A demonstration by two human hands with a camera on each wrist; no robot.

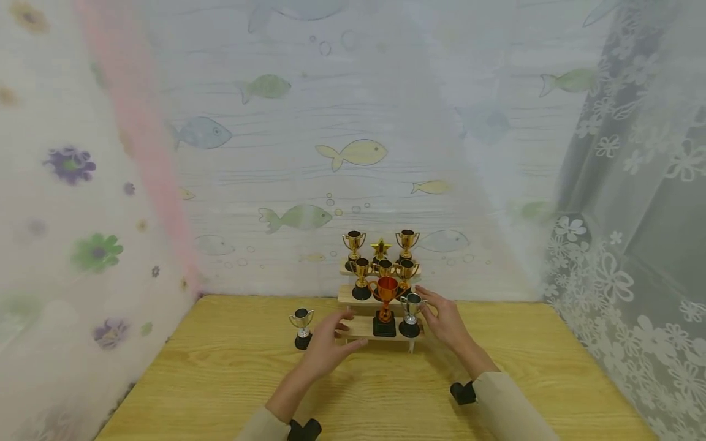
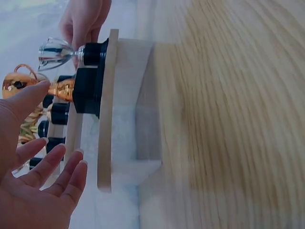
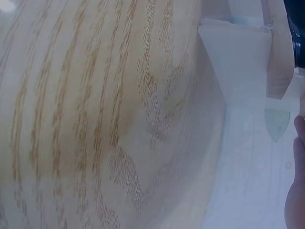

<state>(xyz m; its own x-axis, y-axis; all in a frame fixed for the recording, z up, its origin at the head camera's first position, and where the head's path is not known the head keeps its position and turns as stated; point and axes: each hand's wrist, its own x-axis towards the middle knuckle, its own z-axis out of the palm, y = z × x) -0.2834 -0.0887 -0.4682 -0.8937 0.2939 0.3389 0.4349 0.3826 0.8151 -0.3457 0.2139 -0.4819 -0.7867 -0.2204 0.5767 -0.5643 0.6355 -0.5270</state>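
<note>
A three-step wooden display stand (image 1: 358, 329) holds small trophies. On its lowest step stand a larger orange-gold trophy cup (image 1: 387, 288) and, right of it, a silver trophy cup (image 1: 410, 326), both upright. My left hand (image 1: 324, 348) is beside the lowest step's left end, its fingers spread and holding nothing. Close to the silver cup, at the stand's right side, is my right hand (image 1: 449, 324) with fingers extended; whether it touches cup or stand is unclear. Left of my left hand, a second silver trophy cup (image 1: 301, 324) stands on the table.
Several gold cups (image 1: 361, 275) stand on the upper steps, with a gold star trophy (image 1: 381, 248) on top. The wood-grain table (image 1: 231, 367) meets a fish-patterned curtain (image 1: 298, 184) behind the stand. Floral curtains (image 1: 99, 251) hang at both sides.
</note>
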